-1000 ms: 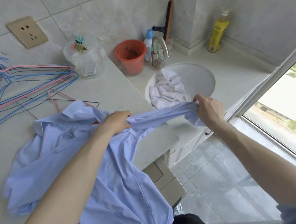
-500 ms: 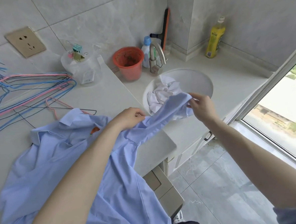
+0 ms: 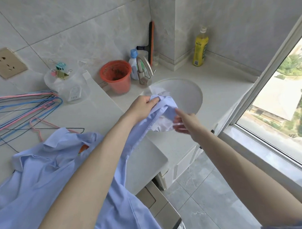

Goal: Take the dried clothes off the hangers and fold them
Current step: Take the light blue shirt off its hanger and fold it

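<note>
One pale counter point(image 3: 97, 116) fills most of my feed, running from the left edge to the corner by the window. On it lies the blue shirt point(image 3: 41, 183), collar toward the wall. Its body is spread on the raised left section and its hem spills over the near edge. Set into the lower section on the right is the round sink point(image 3: 186, 94), with a crumpled white cloth point(image 3: 162, 127) inside. A heap of wire hangers point(image 3: 22, 106) (pink, blue and black) sits at the left, just beyond the collar, and one pink hanger is tucked partly under it.

I see the left hand point(image 3: 142, 106) raised by the sink's near-left rim, fingers curled round a bunched sleeve that runs down to the shirt's shoulder. The right hand point(image 3: 184, 123) is just beside the sleeve's end, over the sink. It is blurred, but its fingers look spread and loose, gripping nothing, with the forefinger tip at the sleeve's edge.

Behind the sink stand an orange bucket point(image 3: 116, 75) and a metal tap point(image 3: 144, 70), and a yellow bottle point(image 3: 200, 47) stands further right in the corner. Smallest are the binder clips point(image 3: 60, 72) on a clear tub point(image 3: 69, 91) by the wall.
</note>
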